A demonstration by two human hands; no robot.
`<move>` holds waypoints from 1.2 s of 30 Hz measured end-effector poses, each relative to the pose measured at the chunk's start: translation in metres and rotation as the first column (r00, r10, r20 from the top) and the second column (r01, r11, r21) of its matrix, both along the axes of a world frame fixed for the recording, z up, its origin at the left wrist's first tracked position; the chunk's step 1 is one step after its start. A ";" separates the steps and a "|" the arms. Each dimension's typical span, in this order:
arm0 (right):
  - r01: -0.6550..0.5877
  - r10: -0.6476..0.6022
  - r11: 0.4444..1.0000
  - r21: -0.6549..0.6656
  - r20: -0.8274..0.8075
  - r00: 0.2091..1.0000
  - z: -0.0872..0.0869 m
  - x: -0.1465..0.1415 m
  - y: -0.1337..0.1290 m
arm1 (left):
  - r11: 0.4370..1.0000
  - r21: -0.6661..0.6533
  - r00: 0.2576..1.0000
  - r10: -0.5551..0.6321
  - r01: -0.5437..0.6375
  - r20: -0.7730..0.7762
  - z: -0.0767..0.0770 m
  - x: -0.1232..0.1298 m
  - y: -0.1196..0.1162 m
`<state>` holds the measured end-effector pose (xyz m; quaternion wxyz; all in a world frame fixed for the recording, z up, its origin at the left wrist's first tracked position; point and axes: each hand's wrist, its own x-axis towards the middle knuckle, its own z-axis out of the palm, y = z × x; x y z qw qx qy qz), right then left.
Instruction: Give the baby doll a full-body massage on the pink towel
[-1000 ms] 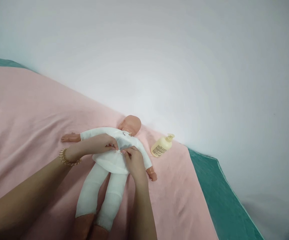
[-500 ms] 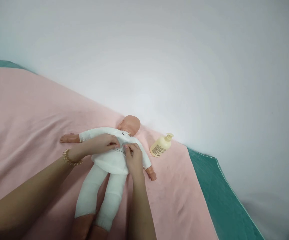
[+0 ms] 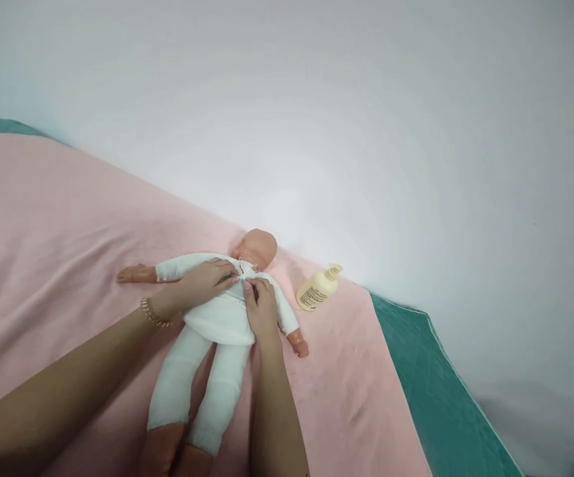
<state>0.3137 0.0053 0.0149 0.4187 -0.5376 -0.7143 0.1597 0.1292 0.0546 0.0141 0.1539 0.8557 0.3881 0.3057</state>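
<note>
A baby doll [image 3: 224, 321] with a white cloth body lies stretched out, its bald head [image 3: 257, 246] at the far end and turned to the left. A dark thread shows at its neck. My left hand [image 3: 210, 281], with a beaded bracelet at the wrist, lies across the doll's upper torso with fingers pinched on the white cloth. Close beside it, my right hand [image 3: 263, 306] pinches the same cloth with thumb and fingertips. The fingertips of both hands almost meet below the neck. What lies right between them is too small to make out.
A pale yellow pump bottle [image 3: 319, 289] stands to the right of the doll, near the wall [image 3: 316, 132]. Beneath everything spreads a wrinkled pink sheet [image 3: 58, 218]. A green cover [image 3: 416, 364] shows past its right edge.
Both hands have moved slightly up the doll's torso toward the neck, and their fingertips have come nearer each other. The doll and the bottle stay in place.
</note>
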 end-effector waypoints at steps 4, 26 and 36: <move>0.009 -0.009 0.999 0.033 0.014 1.000 -0.002 0.000 0.001 | 1.000 0.017 1.000 0.005 -0.005 0.015 0.001 0.000 -0.001; -0.024 0.023 1.000 0.005 0.082 0.996 -0.005 0.000 0.000 | 1.000 -0.021 1.000 0.017 -0.017 -0.003 0.001 0.000 -0.003; -0.045 0.050 0.998 -0.037 0.148 0.988 -0.005 0.002 0.003 | 0.996 -0.085 0.999 0.033 -0.032 0.012 -0.002 0.000 0.000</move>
